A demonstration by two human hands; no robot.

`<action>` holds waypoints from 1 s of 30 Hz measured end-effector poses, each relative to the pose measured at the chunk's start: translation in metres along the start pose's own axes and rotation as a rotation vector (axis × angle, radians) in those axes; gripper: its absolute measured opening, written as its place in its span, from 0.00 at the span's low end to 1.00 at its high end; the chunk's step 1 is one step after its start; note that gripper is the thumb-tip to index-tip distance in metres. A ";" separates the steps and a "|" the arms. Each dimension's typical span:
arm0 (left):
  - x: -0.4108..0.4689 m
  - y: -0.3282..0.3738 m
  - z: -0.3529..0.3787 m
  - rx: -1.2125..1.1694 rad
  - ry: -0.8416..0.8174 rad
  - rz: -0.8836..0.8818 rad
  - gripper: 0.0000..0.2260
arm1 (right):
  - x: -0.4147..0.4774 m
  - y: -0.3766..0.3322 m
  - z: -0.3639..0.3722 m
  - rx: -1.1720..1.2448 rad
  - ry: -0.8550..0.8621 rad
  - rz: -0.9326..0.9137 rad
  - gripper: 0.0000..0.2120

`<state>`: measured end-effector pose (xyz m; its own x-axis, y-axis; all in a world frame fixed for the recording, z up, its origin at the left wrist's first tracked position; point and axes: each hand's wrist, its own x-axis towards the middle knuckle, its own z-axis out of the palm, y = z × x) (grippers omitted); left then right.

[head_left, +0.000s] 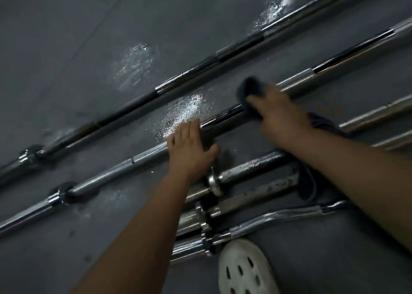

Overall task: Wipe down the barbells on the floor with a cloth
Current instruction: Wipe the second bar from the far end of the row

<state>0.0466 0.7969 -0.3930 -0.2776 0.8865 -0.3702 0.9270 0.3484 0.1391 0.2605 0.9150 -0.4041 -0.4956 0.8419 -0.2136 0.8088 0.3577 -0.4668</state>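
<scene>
Barbell (223, 119) lay on the grey floor (66, 37) among other bars (252, 166). The right hand (283, 113) clutched a dark cloth (249, 88) around its shaft, while the left hand (191, 142) pressed on it nearby, fingers straight.

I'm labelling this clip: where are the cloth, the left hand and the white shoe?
cloth (249, 88), head view, its exposed dark fold.
left hand (191, 147), head view, middle of its back.
white shoe (244, 269), head view, its perforated top.
</scene>
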 end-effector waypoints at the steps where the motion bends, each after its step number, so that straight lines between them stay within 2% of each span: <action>1: -0.005 0.002 0.001 0.005 -0.005 -0.004 0.40 | -0.009 -0.014 0.006 0.010 -0.061 -0.061 0.30; 3: -0.013 0.001 0.001 0.026 -0.011 0.008 0.42 | -0.017 -0.021 0.002 0.018 -0.121 -0.143 0.30; 5: -0.022 0.001 -0.001 -0.003 -0.016 0.045 0.42 | -0.017 0.001 -0.011 0.016 -0.071 -0.122 0.29; 8: -0.037 0.005 -0.002 -0.094 0.041 0.061 0.39 | -0.016 0.037 -0.032 0.029 0.097 0.180 0.31; 10: -0.044 0.012 0.000 -0.121 0.132 0.039 0.34 | -0.022 0.028 -0.034 0.021 0.099 0.254 0.29; 13: -0.033 0.022 0.009 -0.115 0.187 -0.021 0.26 | -0.045 -0.013 -0.014 0.033 0.024 0.071 0.27; 16: -0.024 0.026 0.019 -0.106 0.089 -0.009 0.27 | -0.051 -0.006 -0.014 -0.007 -0.026 -0.072 0.28; 17: -0.026 0.026 0.021 -0.107 0.053 0.007 0.29 | -0.047 0.007 -0.019 -0.025 -0.036 -0.045 0.29; 19: -0.031 0.021 0.023 -0.140 0.006 0.042 0.32 | -0.040 0.030 -0.029 -0.035 0.010 0.140 0.30; 21: -0.032 0.019 0.021 -0.157 -0.012 0.061 0.34 | -0.038 0.024 -0.027 -0.055 0.077 0.255 0.28; 23: -0.029 0.020 0.017 -0.152 -0.023 0.067 0.35 | -0.040 -0.003 -0.016 -0.018 0.031 0.160 0.27; 25: -0.018 0.018 0.010 -0.169 -0.026 0.058 0.34 | -0.045 -0.026 -0.008 0.044 -0.046 -0.031 0.28; 27: -0.004 0.010 0.002 -0.200 -0.013 0.058 0.34 | -0.040 -0.021 -0.013 0.013 -0.084 -0.148 0.30; 28: 0.000 0.005 -0.001 -0.204 0.008 0.065 0.33 | -0.035 -0.009 -0.018 -0.027 -0.087 -0.141 0.31; 30: -0.001 -0.001 0.000 -0.174 0.088 0.071 0.32 | -0.022 0.024 -0.029 -0.057 -0.024 0.009 0.34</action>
<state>0.0463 0.7957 -0.3922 -0.2412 0.9313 -0.2731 0.8895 0.3247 0.3216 0.2996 0.9169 -0.3853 -0.4951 0.8356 -0.2380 0.8295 0.3730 -0.4157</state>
